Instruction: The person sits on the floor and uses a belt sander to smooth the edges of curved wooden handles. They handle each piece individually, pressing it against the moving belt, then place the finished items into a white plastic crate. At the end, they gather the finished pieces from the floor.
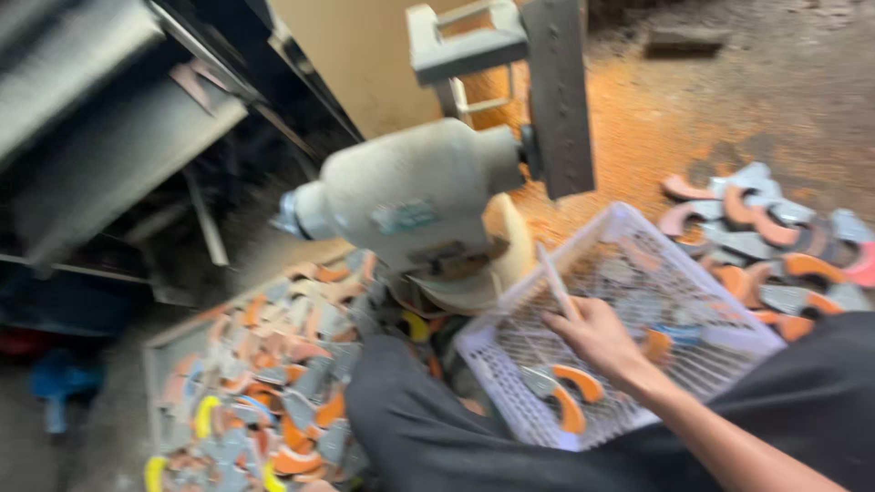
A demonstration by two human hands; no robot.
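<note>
My right hand reaches into the white basket from the near right. Fingers loosely curled, partly open, around a thin pale strip that sticks up and away from the hand. Blur keeps me from telling how firm the hold is. My left hand is out of view.

The basket sits tilted on my dark-trousered lap, just below the grinder. It is a mesh-walled plastic crate. Inside: a few curved grey blades with orange handles. One pair lies at the near corner, just left of my wrist; another orange piece lies touching or just beside my hand on the right.

Left tray: a flat tray on the floor, heaped with the same curved pieces, orange and yellow handles mixed.

Far right: a loose pile of the same pieces on the dusty floor, well apart from the basket.
</note>
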